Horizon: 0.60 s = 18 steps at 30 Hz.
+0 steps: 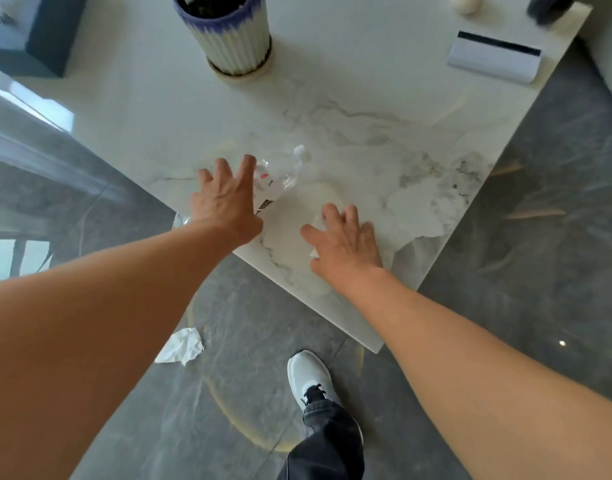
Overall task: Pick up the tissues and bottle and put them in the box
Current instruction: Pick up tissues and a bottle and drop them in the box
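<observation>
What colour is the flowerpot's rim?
Purple-blue, bleeding into cream ribs on the flowerpot; head view.

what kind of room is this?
Probably a home living room: a low marble-look table on a glossy grey tiled floor, with a ribbed plant pot and a dark tissue box on top.

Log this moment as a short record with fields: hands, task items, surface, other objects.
left hand: open, fingers spread over the bottle
right hand: open, over a tissue
bottle: clear plastic, lying on the table
tissue: white, mostly hidden
floor tissue: crumpled
table: marble
plant pot: upright
box: cannot tell
</observation>
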Tool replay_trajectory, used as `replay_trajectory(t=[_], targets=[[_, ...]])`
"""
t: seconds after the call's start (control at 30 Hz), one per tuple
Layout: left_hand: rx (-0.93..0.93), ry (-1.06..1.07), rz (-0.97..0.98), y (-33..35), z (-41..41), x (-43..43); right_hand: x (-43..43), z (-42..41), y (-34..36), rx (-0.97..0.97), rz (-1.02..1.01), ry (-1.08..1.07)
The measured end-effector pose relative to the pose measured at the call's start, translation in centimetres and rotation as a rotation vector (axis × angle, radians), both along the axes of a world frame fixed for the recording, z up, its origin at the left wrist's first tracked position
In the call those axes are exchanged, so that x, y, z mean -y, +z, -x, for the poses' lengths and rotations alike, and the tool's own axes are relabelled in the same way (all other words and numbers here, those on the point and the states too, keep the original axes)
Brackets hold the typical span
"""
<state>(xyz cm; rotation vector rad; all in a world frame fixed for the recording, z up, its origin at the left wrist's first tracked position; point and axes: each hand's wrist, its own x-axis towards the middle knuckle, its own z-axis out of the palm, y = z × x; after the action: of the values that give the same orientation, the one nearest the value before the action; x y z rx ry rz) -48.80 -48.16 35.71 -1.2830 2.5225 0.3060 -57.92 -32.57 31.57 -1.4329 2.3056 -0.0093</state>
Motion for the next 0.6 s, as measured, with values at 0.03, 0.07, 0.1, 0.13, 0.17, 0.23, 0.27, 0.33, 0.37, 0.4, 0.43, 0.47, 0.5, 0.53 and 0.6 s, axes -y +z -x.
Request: replay_trajectory(t=[0.03, 0.07, 0.1, 0.13, 0.17, 0.23, 0.27, 0.33, 0.37, 0.4, 0.43, 0.47, 0.5, 0.53, 0.6], targets=[[0.006, 0.018, -0.037, -0.1, -0.2, -0.6, -0.9, -0.1, -0.1, 0.016, 0.013, 0.008], [0.014, 0.038, -0.071, -0.1, -0.4, -1.4, -1.9, -0.3, -0.2, 0.03, 0.018, 0.015], [0.017, 0.058, -0.093, -0.2, -0.7, -2.3, -3.2, -0.5, -0.4, 0.037, 0.024, 0.016], [0.015, 0.078, -0.1, -0.2, -0.9, -3.3, -4.6, -0.7, -0.5, 0.038, 0.034, 0.008], [0.01, 0.091, -0.098, -0.2, -1.0, -4.4, -6.0, -0.9, -0.6, 0.033, 0.042, -0.004], [0.005, 0.071, -0.088, -0.2, -1.2, -7.0, -9.1, -1.4, -0.7, 0.013, 0.056, -0.043], [-0.001, 0.042, -0.082, -0.3, -1.2, -8.7, -10.9, -1.7, -0.8, 0.003, 0.069, -0.07], [-0.009, -0.011, -0.085, -0.2, -1.2, -12.3, -15.0, -2.3, -1.1, -0.013, 0.096, -0.132], [-0.016, -0.043, -0.097, 0.0, -1.2, -14.6, -17.7, -2.6, -1.0, -0.017, 0.099, -0.163], [-0.023, -0.084, -0.107, 0.2, -1.2, -17.0, -20.4, -2.9, -0.9, -0.027, 0.098, -0.197], [-0.029, -0.131, -0.118, 0.3, -1.2, -19.5, -23.2, -3.2, -0.9, -0.038, 0.092, -0.233], [-0.032, -0.186, -0.135, 0.5, -1.4, -22.6, -26.6, -3.7, -0.7, -0.05, 0.076, -0.282], [-0.029, -0.233, -0.156, 0.4, -1.7, -25.8, -30.1, -4.5, -0.5, -0.055, 0.056, -0.335], [-0.026, -0.267, -0.183, 0.1, -2.2, -29.2, -33.8, -5.4, -0.5, -0.055, 0.043, -0.389], [-0.012, -0.311, -0.263, -0.8, -3.6, -36.5, -41.7, -7.8, -0.2, -0.056, 0.014, -0.493]])
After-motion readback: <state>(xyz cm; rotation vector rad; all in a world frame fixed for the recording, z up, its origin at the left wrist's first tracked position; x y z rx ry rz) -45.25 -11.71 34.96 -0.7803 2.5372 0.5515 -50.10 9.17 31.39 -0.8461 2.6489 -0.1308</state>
